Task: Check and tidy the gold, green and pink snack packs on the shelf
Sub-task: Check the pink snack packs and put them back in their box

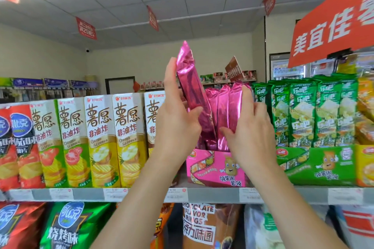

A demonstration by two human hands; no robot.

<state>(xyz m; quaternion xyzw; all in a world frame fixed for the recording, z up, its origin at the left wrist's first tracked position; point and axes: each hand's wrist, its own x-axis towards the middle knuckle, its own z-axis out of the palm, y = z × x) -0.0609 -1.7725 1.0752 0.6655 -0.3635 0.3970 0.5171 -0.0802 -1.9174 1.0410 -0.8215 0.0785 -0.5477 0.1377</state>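
Left hand is clamped, fingers and thumb, on one raised pink pack, tilted and partly out of the pink display box on the shelf. Boxed pink packs are pinched upright by the right hand, thumb in front. Foil film is judged light, soft, slippery and easily crushed; hold is best taken mid-body, on flat sides. Green packs are stood in a green box; gold packs are seen at the right edge, mostly cut off.
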